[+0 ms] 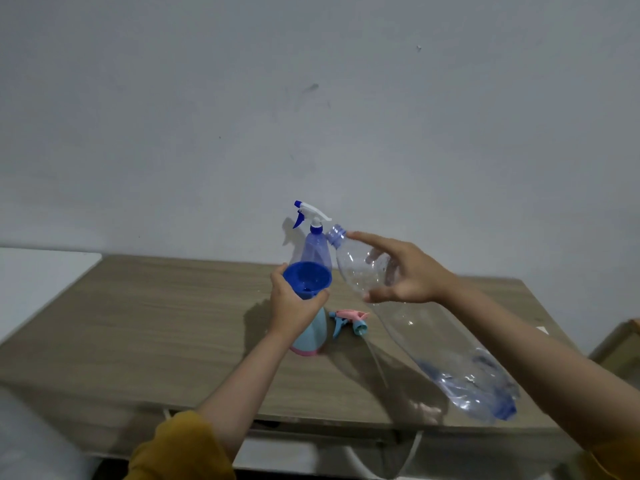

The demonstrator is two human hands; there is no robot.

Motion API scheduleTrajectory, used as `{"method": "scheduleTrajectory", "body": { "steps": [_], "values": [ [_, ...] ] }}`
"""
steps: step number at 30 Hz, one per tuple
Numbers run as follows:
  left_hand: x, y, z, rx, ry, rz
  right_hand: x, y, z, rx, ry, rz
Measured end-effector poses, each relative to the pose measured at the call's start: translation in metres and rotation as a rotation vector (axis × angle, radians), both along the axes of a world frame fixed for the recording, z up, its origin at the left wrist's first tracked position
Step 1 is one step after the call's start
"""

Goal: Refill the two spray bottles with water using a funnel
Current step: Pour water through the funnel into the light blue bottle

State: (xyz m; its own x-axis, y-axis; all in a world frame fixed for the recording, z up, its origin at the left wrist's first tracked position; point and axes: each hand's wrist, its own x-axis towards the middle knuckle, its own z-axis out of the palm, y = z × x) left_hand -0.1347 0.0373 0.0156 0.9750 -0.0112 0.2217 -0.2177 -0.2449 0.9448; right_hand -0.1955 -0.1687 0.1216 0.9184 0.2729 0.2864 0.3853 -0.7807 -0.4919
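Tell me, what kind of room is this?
Probably a plain room at home, though that's a guess: a wood-grain tabletop against a bare grey painted wall, with a translucent blue plastic spray bottle standing there.

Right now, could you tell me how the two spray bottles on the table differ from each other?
The purple spray bottle has its white and blue trigger head screwed on; the light blue spray bottle has its head off, with a blue funnel in its neck. The left hand grips the light blue one; nothing touches the purple one. The purple one is see-through, the light blue one opaque. Both stand upright.
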Motion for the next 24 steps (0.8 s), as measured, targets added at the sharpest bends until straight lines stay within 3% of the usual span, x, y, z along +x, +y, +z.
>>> {"method": "scheduleTrajectory", "body": {
  "steps": [7, 24],
  "values": [
    [-0.003, 0.004, -0.001, -0.046, 0.012, -0.069, 0.003, 0.009, -0.010, -0.262, 0.234, -0.009],
    [-0.006, 0.009, 0.004, -0.122, 0.048, -0.152, 0.020, 0.023, 0.009, -0.530, 0.391, -0.023]
  ]
}}
